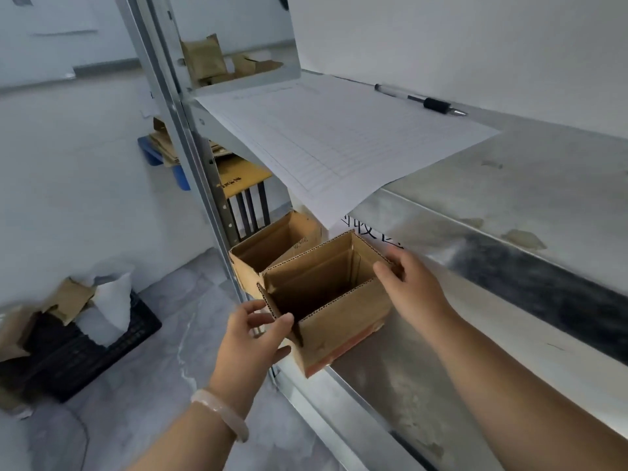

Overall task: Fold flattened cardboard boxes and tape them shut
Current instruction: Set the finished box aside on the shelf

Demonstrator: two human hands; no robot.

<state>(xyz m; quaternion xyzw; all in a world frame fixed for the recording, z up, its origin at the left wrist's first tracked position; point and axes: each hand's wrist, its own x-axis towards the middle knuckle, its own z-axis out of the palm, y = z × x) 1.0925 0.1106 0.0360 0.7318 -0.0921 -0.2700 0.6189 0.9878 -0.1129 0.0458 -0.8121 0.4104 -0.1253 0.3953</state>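
Observation:
A small brown cardboard box [343, 317] stands opened up at the near left edge of the metal shelf [458, 300], its top open and its near corner hanging past the edge. My left hand [253, 338] grips the box's near left corner, thumb on the inside of the wall. My right hand [411, 283] holds the right wall near its far corner, fingers curled over the rim. A second opened box [272, 246] stands right behind it, touching it.
A printed sheet [339, 141] and a pen [421, 100] lie on the shelf further back. The shelf's upright post [190, 147] rises at left. Flat cardboard [238, 175] lies behind it. A black crate [85, 341] with paper and cardboard scraps sits on the floor at left.

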